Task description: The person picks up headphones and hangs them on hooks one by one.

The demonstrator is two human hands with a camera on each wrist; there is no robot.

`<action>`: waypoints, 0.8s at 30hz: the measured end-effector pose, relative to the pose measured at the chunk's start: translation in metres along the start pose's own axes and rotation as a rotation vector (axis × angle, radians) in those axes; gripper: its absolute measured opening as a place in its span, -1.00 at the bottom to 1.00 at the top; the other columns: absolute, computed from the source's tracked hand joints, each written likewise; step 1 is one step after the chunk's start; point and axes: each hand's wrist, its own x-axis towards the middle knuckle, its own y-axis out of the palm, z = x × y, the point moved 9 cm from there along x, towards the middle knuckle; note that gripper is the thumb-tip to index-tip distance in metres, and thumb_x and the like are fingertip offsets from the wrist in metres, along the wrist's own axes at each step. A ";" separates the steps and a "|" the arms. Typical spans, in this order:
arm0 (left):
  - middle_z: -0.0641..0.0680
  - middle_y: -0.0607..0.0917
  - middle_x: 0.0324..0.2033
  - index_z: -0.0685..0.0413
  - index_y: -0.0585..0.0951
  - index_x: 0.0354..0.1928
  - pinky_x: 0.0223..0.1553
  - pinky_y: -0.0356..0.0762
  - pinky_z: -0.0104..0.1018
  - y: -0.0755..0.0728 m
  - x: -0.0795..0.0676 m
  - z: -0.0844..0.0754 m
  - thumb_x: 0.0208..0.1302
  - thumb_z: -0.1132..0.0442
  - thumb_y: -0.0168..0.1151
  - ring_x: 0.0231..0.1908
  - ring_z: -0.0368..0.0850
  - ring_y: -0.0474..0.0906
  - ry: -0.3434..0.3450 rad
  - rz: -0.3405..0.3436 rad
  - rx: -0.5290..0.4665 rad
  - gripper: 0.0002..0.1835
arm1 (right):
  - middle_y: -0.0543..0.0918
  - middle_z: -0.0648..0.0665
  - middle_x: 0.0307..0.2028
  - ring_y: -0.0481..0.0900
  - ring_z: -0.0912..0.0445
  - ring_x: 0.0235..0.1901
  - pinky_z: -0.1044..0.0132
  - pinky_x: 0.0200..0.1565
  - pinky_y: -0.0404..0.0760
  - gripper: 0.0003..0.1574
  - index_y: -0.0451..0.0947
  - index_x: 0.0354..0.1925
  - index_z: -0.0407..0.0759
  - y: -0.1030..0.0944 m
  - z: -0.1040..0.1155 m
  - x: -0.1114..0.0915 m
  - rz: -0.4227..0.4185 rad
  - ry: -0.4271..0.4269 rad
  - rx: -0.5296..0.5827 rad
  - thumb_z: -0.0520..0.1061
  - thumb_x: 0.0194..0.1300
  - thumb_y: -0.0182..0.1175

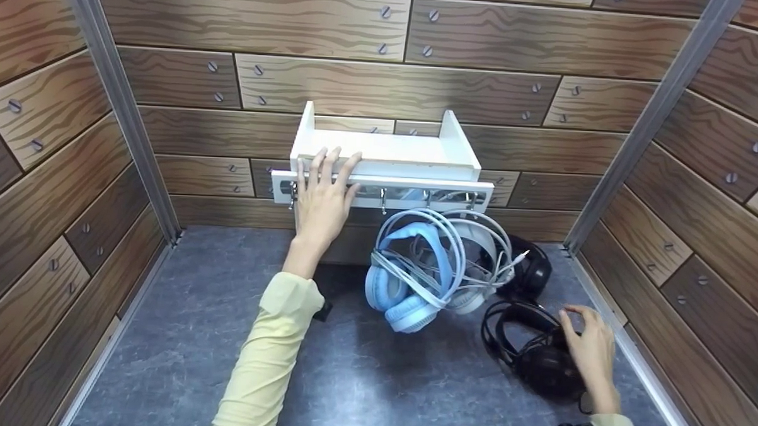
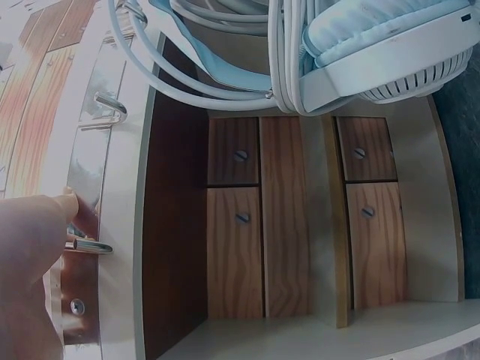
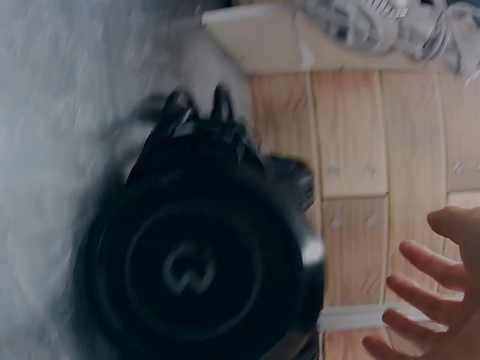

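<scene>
Your right hand (image 1: 589, 346): empty, fingers apart and slightly bent, just beside the black over-ear headphones (image 1: 550, 370) lying near right on the dark floor (image 1: 179, 332). Your left hand (image 1: 322, 205): fingers spread over the white shelf's (image 1: 381, 147) front hook rail (image 1: 386, 184), close to the leftmost hook (image 1: 292, 196). Blue headphones (image 1: 413, 314) and white headphones (image 1: 467, 301) hang at the rail's right part, coiled cables (image 1: 436, 300) crowding the hooks there. Second black pair (image 1: 534, 269): far right, partly behind the white one.
</scene>
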 end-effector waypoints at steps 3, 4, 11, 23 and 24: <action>-0.05 0.17 0.33 -0.50 0.15 0.33 0.37 -0.43 0.05 0.002 0.000 0.000 0.33 -0.13 -0.08 0.39 -0.04 -0.13 -0.001 0.009 0.010 -0.47 | 0.39 -0.41 0.11 0.24 -0.36 0.10 -0.14 0.14 0.12 -0.56 0.49 0.00 -0.25 0.005 -0.016 0.000 0.057 -0.003 -0.034 0.00 0.27 0.12; -0.05 0.17 0.33 -0.50 0.15 0.33 0.37 -0.43 0.05 0.002 0.000 0.000 0.33 -0.13 -0.08 0.39 -0.04 -0.13 0.000 0.009 0.012 -0.47 | 0.35 -0.44 0.13 0.21 -0.38 0.11 -0.15 0.16 0.09 -0.53 0.47 0.03 -0.27 0.007 -0.021 0.000 0.077 -0.001 -0.046 0.02 0.27 0.11; -0.05 0.17 0.32 -0.49 0.16 0.33 0.37 -0.42 0.06 0.001 0.001 0.000 0.32 -0.12 -0.06 0.38 -0.04 -0.12 0.006 -0.002 0.011 -0.47 | 0.19 -0.50 0.22 0.13 -0.43 0.16 -0.29 0.14 0.07 -0.33 0.23 0.24 -0.28 0.024 -0.055 -0.007 0.245 0.070 -0.093 0.12 0.36 -0.05; -0.05 0.18 0.32 -0.49 0.17 0.32 0.37 -0.41 0.06 0.002 0.001 0.000 0.32 -0.13 -0.06 0.38 -0.05 -0.11 0.003 0.002 0.011 -0.47 | 0.23 -0.49 0.22 0.15 -0.43 0.19 -0.40 0.06 0.13 -0.31 0.20 0.31 -0.12 0.043 -0.075 -0.018 0.408 0.140 -0.103 0.23 0.41 -0.32; -0.05 0.17 0.32 -0.49 0.17 0.32 0.37 -0.41 0.05 0.002 0.001 0.000 0.32 -0.13 -0.07 0.38 -0.05 -0.11 0.002 0.004 0.012 -0.47 | 0.23 -0.49 0.22 0.14 -0.43 0.19 -0.40 0.06 0.13 -0.31 0.20 0.31 -0.11 0.043 -0.075 -0.018 0.408 0.142 -0.103 0.24 0.41 -0.32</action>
